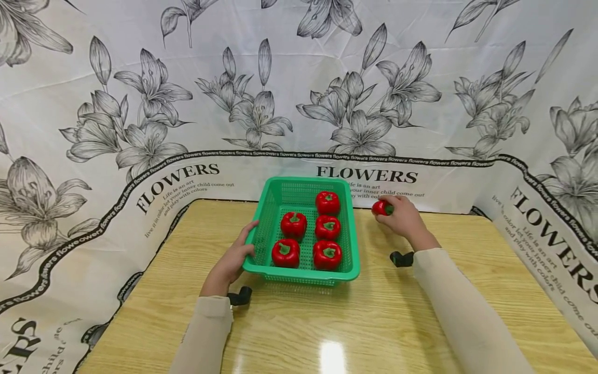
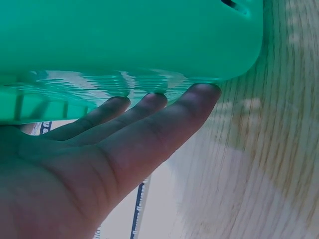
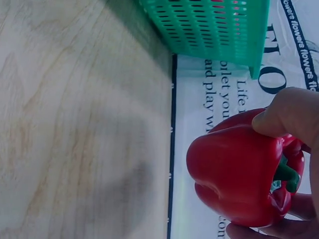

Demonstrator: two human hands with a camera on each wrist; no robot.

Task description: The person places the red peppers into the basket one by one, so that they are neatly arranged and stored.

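Observation:
A green basket [image 1: 352, 234] with perforated walls stands on the table and holds several red bell peppers [image 1: 328, 254] with green stems. At its left side is my left hand [image 1: 230, 262]. In the left wrist view the fingers [image 2: 149, 127] look fairly straight, their tips touching the basket's edge from outside. To the right of the basket, my right hand [image 1: 403, 215] grips another red bell pepper [image 3: 234, 172] near the table's back edge. The right wrist view shows the thumb on its upper side and fingertips beneath, with the green stem toward the palm.
The wood-grain table [image 1: 299, 322] lies under everything. Behind and around it hangs a white cloth [image 1: 261, 119] printed with flowers and lettering. Small black devices [image 1: 402, 258] are worn at both wrists.

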